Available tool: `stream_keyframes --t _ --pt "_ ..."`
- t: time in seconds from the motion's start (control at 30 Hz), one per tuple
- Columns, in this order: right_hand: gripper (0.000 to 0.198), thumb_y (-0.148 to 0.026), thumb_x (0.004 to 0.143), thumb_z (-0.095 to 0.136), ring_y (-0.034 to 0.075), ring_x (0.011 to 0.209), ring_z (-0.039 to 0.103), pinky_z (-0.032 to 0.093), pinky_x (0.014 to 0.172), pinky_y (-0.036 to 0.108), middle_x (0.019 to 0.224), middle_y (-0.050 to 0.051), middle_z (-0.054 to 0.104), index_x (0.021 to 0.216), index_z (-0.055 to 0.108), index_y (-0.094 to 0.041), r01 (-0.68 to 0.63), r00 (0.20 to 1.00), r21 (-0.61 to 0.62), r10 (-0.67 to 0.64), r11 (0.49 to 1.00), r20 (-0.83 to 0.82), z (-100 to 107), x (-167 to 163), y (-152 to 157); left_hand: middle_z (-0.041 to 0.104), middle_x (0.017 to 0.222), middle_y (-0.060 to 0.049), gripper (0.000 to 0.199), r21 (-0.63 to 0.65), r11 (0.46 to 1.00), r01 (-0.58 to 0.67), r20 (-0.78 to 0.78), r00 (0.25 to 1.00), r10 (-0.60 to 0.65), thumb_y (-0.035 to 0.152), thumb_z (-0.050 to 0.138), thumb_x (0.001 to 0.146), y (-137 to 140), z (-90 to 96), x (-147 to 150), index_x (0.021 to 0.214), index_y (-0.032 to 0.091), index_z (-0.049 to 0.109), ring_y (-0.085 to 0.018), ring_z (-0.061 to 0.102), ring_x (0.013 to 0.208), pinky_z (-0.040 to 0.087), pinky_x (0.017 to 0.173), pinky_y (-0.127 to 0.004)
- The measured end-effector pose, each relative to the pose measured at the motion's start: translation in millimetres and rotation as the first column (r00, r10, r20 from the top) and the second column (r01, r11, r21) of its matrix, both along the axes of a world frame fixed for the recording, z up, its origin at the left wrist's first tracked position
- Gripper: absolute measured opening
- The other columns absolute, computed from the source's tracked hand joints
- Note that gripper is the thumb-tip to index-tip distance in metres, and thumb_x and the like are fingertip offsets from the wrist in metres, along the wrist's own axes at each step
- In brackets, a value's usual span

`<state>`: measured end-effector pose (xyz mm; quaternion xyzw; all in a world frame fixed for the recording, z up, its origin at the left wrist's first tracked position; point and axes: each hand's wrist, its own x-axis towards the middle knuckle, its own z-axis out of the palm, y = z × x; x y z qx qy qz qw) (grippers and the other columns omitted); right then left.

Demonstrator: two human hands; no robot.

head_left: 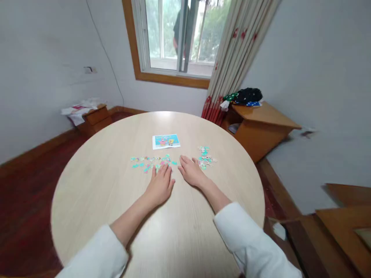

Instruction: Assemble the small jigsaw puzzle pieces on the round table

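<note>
My left hand lies palm down on the round table with its fingers spread, the fingertips touching the near side of a scatter of jigsaw puzzle pieces. Flat on the table too, my right hand has its fingers stretched out, close to a second heap of puzzle pieces on its right. Those pieces are blue, pink and whitish, some overlapping. Beyond both hands lies a small picture card with a blue background and cartoon figures. Whatever is under my palms is hidden.
The pale round table fills the middle. Behind it on the right stands a wooden cabinet with a dark cloth bundle on top. A curtain hangs beside the window. A low wooden stand with papers is at the left.
</note>
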<state>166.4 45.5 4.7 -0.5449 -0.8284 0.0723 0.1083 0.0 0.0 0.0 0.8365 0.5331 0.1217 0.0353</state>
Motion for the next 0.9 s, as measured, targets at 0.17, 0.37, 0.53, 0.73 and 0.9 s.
stream_keyframes --t 0.17,0.37,0.53,0.73,0.9 --pt "0.043 -0.027 0.095 0.027 0.021 0.130 0.035 0.021 0.106 0.047 0.139 0.016 0.042 0.132 0.044 -0.013 -0.101 0.994 -0.012 0.101 0.995 -0.050 7.3 -9.1 -8.6 0.040 0.140 -0.019 0.047 0.023 1.000 0.006 0.015 1.000 -0.006 0.031 0.031 0.091 1.9 -2.1 3.6 0.132 0.010 0.041 -0.028 0.033 0.132 0.016 0.109 -0.057" --pt "0.046 -0.023 0.094 0.025 0.017 0.133 0.031 0.021 0.106 0.045 0.142 0.013 0.039 0.140 0.032 -0.017 -0.252 0.961 0.003 0.250 0.968 -0.118 0.4 -18.2 -13.1 0.035 0.143 -0.019 0.052 -0.008 1.000 -0.014 0.028 1.000 0.014 0.032 0.031 0.091 3.4 -1.8 3.6 0.137 0.009 0.033 -0.027 0.029 0.134 0.015 0.109 -0.056" --pt "0.036 -0.019 0.091 0.035 0.019 0.116 0.050 0.032 0.099 0.036 0.125 0.014 0.056 0.120 0.056 -0.015 -0.065 0.985 0.132 0.085 0.989 -0.152 17.5 -5.5 -5.5 0.036 0.143 -0.019 0.049 -0.012 1.000 -0.029 0.003 1.000 0.029 0.031 0.032 0.090 2.6 0.8 2.7 0.133 0.009 0.038 -0.028 0.029 0.134 0.015 0.109 -0.057" --pt "0.023 -0.011 0.080 0.045 0.017 0.077 0.060 0.040 0.071 0.026 0.084 0.009 0.069 0.082 0.069 -0.014 0.339 0.927 0.000 -0.334 0.941 -0.167 35.8 54.6 11.0 0.035 0.144 -0.019 0.049 -0.038 0.999 -0.038 -0.010 0.999 0.038 0.031 0.031 0.090 1.7 4.1 2.5 0.133 0.007 0.038 -0.029 0.028 0.135 0.013 0.110 -0.056" --pt "0.013 -0.025 0.073 0.060 0.013 0.063 0.055 0.036 0.059 0.023 0.068 0.002 0.064 0.077 0.066 -0.015 0.310 0.913 -0.156 -0.339 0.938 -0.228 27.7 88.8 14.9 0.036 0.143 -0.018 0.048 -0.027 0.999 -0.033 -0.001 0.999 0.033 0.031 0.032 0.090 1.0 3.6 3.1 0.133 0.009 0.038 -0.029 0.029 0.134 0.014 0.110 -0.056"
